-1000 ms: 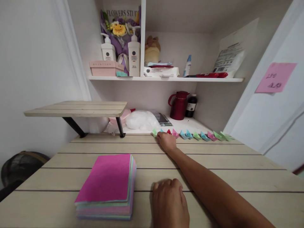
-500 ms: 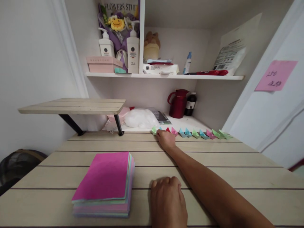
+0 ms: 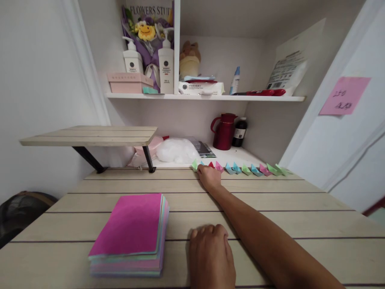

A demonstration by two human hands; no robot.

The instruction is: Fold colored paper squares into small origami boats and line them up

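At the table's far edge, several small folded paper boats stand in a row; a pink one [image 3: 219, 167] and a green one [image 3: 246, 170] are among them. My right hand [image 3: 209, 176] reaches to the left end of this row, its fingertips pinched at the right side of a light green paper boat [image 3: 195, 165]. Behind the knuckles, blue and red boats are partly hidden. My left hand [image 3: 212, 257] rests curled on the table near the front, fingers bent under and nothing visible in it. Left of it lies a thick stack of coloured square paper [image 3: 129, 226], magenta on top.
A small raised wooden shelf [image 3: 90, 135] on black legs stands at the left back. Beyond the boats are a white plastic bag [image 3: 177, 150], a red jug [image 3: 224, 132] and a dark bottle [image 3: 240, 132]. An upper shelf [image 3: 204, 97] holds bottles and boxes.
The view has shifted slightly, moving the scene a little to the left. Both hands keep practically the same places and poses against the table and boats.
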